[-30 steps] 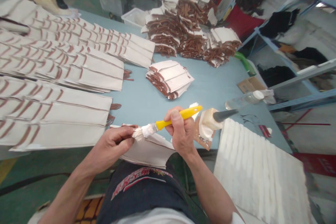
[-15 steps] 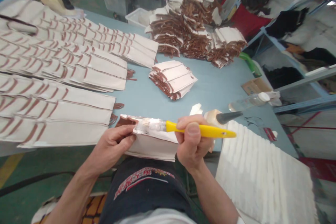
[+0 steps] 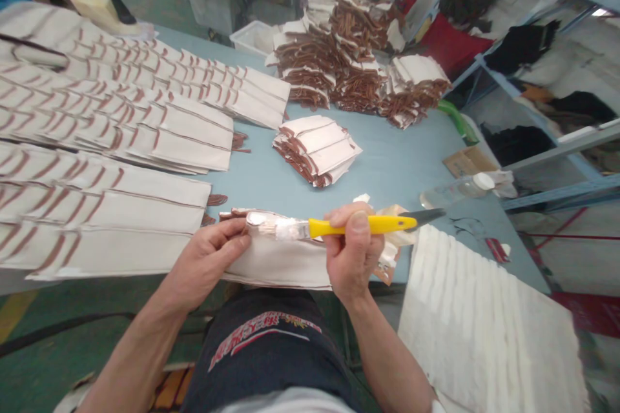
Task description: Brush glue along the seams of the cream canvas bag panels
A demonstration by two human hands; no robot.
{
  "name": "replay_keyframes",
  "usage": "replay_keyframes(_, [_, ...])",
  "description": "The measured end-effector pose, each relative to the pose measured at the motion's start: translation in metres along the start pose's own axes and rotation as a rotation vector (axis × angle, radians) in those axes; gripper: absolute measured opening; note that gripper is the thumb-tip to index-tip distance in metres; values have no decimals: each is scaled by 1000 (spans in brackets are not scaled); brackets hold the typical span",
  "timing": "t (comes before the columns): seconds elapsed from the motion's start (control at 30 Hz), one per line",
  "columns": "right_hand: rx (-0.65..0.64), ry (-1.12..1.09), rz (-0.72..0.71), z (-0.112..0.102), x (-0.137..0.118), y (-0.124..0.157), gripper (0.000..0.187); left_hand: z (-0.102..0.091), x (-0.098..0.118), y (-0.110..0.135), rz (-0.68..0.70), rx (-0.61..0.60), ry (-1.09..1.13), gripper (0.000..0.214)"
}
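Note:
My right hand (image 3: 353,251) is closed round the yellow handle of a paintbrush (image 3: 361,226). Its bristles are coated in white paste and lie along the upper edge of a white fabric piece with brown lining (image 3: 285,264) at the table's front edge. My left hand (image 3: 213,258) pinches the left end of that piece between thumb and fingers, close to the bristle tip. Behind my right hand, partly hidden, is a stained brown container or card (image 3: 387,268) with white smears and a dark-handled tool (image 3: 423,214).
Overlapping rows of white pieces with brown edges (image 3: 121,226) cover the left of the table. A small bundle (image 3: 317,150) sits mid-table, taller stacks (image 3: 339,58) behind it. To the right are a clear bottle (image 3: 450,191), white padded sheets (image 3: 484,316) and shelving (image 3: 576,168).
The raised brown flap at the piece's left end now lies lower. My right hand and the brush have shifted slightly, the handle end moving left; my left hand keeps its pinch.

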State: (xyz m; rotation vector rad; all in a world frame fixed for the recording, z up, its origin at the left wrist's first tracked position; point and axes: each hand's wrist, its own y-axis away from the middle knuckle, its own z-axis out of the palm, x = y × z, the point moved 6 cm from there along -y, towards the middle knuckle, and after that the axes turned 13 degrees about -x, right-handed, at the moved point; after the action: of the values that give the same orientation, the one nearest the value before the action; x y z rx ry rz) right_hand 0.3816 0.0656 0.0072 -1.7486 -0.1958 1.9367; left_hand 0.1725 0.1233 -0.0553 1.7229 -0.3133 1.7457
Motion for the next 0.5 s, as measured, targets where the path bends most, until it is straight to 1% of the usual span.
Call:
replay_keyframes(0.07, [12,-8,-18,-6,-2,2,38,2,-2,-2,-42,7,156,47])
replay_keyframes(0.13, [-32,21,-44,-5,-4,5,35,7,1,-3,-73,-8,254,48])
replay_keyframes(0.27, [-62,119,-152,-2,-6,9,30,17,14,-4,-70,-20,269,42])
replay_keyframes(0.37, [-112,301,-249,-1,-7,8,28,26,22,-3,-46,-82,255,35])
replay_keyframes(0.43, [-147,428,-299,-3,-8,8,28,30,22,-2,-46,-113,253,30])
replay_keyframes(0.5, [-162,480,-339,-6,-13,8,28,30,18,-2,-59,-100,288,29])
